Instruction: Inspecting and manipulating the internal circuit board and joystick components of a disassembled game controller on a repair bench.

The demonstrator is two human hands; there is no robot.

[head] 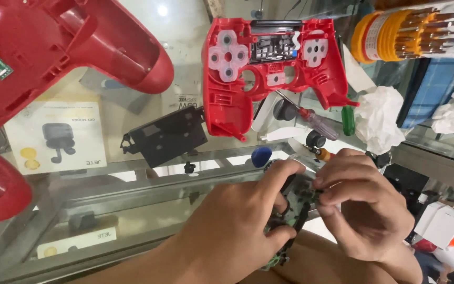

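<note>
**Game controller lying in pieces, circuit board in both hands**

Head view: the person is holding a green circuit board low in the middle of the picture, just above the near edge of the glass worktop. The left hand is closing its grip around the board's lower left side, thumb and fingers wrapping it from beneath and above. The right hand is pinching the board's upper right edge, fingertips pressed tight together on a small part there; what that part is cannot be told, as the fingers are covering it.

Judging from how things are lying, the taking-apart looks well advanced. The red front shell is resting face down on the worktop, open side up, with its pale rubber button pads showing inside. The red back shell is sitting apart at the upper left, close to the camera. A black inner frame is lying between the two, and a blue pry pick is resting just beyond the left hand's fingers. A red-handled screwdriver is lying beside the front shell, and a round rack of screwdriver bits is standing at the upper right, near crumpled white tissue.

The board is free of both shells; nothing is showing as put back together.
</note>
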